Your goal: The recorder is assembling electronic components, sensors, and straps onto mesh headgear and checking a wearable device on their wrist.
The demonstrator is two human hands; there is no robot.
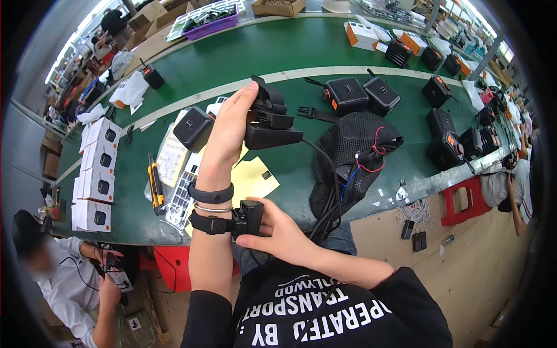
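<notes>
My left hand is raised over the table, its fingers closed against a black device with a strap; part of the grip is hidden. A black cable leads from this device toward a black mesh bag. On my left wrist are a black band, a thin metal bracelet and a black strap carrying a small black box. My right hand reaches across my body and grips that box between thumb and fingers. Below my left hand lies a yellow sheet.
Stacked white boxes and a yellow-black utility knife are at left. Several black box-shaped devices stand on the green table. A co-worker sits at lower left. A red stool stands right, beyond the table edge.
</notes>
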